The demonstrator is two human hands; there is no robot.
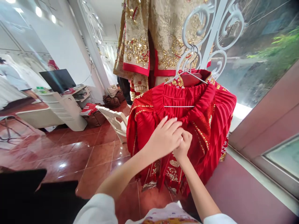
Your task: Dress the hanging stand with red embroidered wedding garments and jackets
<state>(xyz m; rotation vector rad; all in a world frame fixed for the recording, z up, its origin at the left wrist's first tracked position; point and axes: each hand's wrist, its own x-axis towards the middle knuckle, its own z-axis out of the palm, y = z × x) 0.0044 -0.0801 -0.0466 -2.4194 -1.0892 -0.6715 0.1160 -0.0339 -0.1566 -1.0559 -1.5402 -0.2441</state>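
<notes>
A red pleated skirt (173, 101) with gold trim and embroidered panels hangs in front of me from wire hangers (188, 72). My left hand (166, 135) is over its front below the gathered waistband, back of the hand towards me. Its outer fingers are spread, while the index finger bends in against the other hand, where the thumb is hidden. My right hand (183, 143) is curled closed just to the right and touches the left. Whatever lies between the fingertips is too small or covered to make out.
Behind hangs a gold-sequined beige jacket (137, 46) with red hems. White scrollwork metal (210, 34) rises beside the window at right. A white chair (114, 119) stands left of the skirt. Further left is a desk (60, 107) with a monitor (57, 81). A person (16, 77) is at far left.
</notes>
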